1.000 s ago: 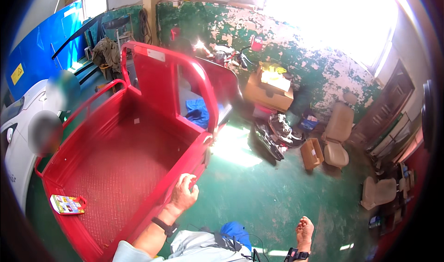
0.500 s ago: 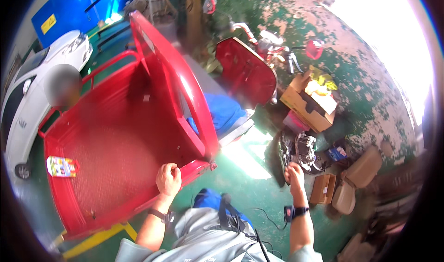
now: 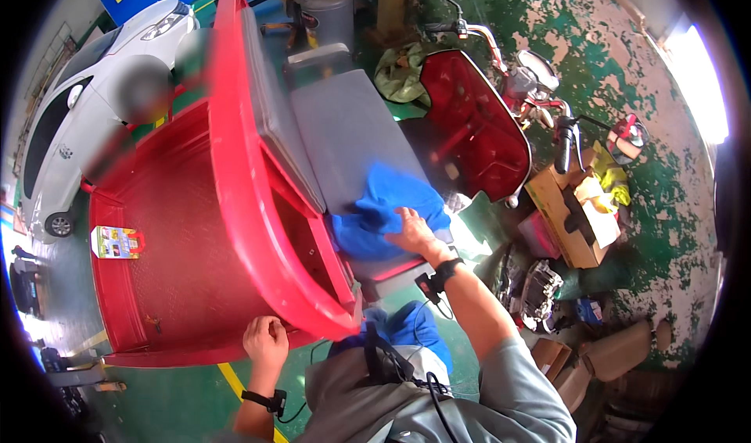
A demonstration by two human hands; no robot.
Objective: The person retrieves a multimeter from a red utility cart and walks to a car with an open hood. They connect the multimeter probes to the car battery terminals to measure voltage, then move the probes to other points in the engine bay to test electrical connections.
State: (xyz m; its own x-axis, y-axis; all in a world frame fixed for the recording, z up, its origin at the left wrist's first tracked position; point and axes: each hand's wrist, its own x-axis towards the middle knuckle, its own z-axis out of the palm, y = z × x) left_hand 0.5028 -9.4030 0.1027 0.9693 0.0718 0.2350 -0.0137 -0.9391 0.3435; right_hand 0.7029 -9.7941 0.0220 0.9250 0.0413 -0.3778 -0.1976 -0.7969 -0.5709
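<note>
My right hand (image 3: 408, 228) rests its spread, bent fingers on a crumpled blue cloth (image 3: 379, 197), which lies on the grey padded seat (image 3: 341, 121) of a red three-wheeler. Low in the picture, my left hand (image 3: 264, 337) is curled at the near edge of the red cargo bed (image 3: 98, 302); what its fingers hold, if anything, I cannot make out. A tall red frame (image 3: 227, 154) rises between bed and seat. A small colourful package (image 3: 116, 242) lies on the bed's far left.
Handlebars (image 3: 563, 142) and a red front fairing (image 3: 469, 122) stand beyond the seat. Cardboard boxes (image 3: 563, 208), metal parts (image 3: 540, 294) and beige car seats (image 3: 622, 349) crowd the right. A white car (image 3: 78, 146) is at left, a grey drum (image 3: 325, 13) behind.
The view has turned and moved toward the seat, bringing handlebars and seat closer. My right hand has moved inward and up onto the blue cloth; my left hand is lower in the picture.
</note>
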